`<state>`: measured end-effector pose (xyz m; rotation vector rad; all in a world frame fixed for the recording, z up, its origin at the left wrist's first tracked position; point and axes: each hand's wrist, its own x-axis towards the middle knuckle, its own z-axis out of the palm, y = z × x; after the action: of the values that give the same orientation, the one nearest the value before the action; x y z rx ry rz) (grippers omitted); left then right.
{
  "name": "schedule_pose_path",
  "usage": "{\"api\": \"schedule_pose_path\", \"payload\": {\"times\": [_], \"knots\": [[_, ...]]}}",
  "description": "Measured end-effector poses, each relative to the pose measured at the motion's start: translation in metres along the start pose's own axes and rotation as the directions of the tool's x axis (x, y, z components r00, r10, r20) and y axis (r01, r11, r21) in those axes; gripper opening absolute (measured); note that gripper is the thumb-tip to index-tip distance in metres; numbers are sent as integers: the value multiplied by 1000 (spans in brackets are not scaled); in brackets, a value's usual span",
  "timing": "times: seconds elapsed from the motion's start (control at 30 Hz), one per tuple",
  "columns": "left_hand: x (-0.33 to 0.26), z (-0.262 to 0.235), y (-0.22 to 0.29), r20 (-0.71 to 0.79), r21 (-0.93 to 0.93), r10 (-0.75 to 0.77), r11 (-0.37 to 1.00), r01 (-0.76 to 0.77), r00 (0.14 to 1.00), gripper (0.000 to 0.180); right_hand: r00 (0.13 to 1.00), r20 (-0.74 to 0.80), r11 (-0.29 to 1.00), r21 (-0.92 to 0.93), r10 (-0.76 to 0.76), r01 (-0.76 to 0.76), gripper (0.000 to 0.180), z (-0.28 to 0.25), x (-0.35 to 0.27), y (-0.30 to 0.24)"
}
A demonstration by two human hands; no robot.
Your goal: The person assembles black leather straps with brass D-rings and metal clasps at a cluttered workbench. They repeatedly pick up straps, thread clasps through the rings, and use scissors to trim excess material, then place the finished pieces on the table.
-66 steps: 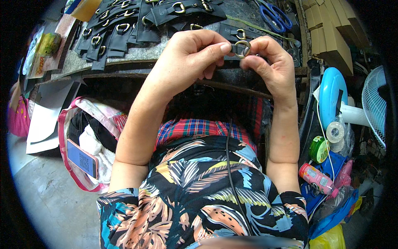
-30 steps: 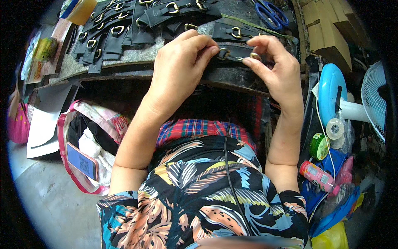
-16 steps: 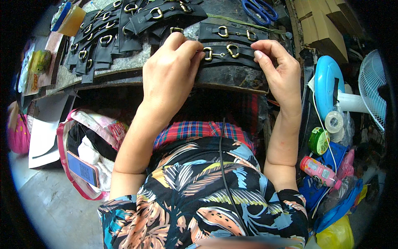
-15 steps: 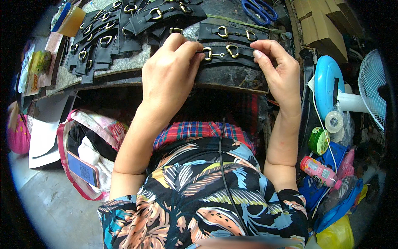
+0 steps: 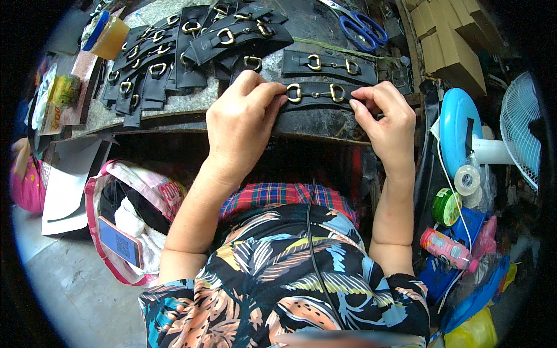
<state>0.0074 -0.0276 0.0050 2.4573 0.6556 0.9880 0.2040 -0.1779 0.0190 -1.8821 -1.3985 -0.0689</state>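
Note:
A black leather strap (image 5: 316,104) with gold D-shaped rings joined by a small bar lies across the near edge of the worktable. My left hand (image 5: 239,122) pinches its left end between thumb and fingertips. At the opposite end, the thumb and forefinger of my right hand (image 5: 387,124) grip the strap. Just beyond it rests a second black strap (image 5: 329,65) with the same gold fittings. To the left, several more black straps (image 5: 197,78) are heaped, overlapping one another.
Blue-handled scissors (image 5: 361,33) lie at the table's far side. Cardboard boxes (image 5: 449,55), a blue-and-white fan (image 5: 455,122) and a pink bottle (image 5: 447,246) are on the right. Left of my lap sits a bag (image 5: 93,217) with a phone (image 5: 120,240) on top.
The right ring, tilted earlier, now stands straighter, and the bar between the rings lies level. My right hand has come slightly lower, still at the strap's right end. The whole view has shifted a little.

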Motion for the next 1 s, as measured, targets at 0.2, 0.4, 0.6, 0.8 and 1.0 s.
{"api": "schedule_pose_path", "payload": {"times": [0.2,0.4,0.6,0.8,1.0], "knots": [[-3,4,-1,-37,19,46,999,-46,998,13,996,-80,999,25,27,-25,13,5,-5,2],[-4,5,-3,-50,-32,57,998,-59,997,18,978,-200,993,107,60,-39,21,9,-12,-2],[-4,1,-3,-36,-76,41,996,-44,998,21,980,-198,997,61,-25,38,21,6,-14,-3],[-5,-3,-2,-16,-89,28,996,-30,999,23,980,-198,999,43,2,6,20,2,-14,1],[-4,-3,-4,-15,-73,70,995,-71,997,16,986,-137,988,-135,-96,77,15,2,-14,-1]]}}
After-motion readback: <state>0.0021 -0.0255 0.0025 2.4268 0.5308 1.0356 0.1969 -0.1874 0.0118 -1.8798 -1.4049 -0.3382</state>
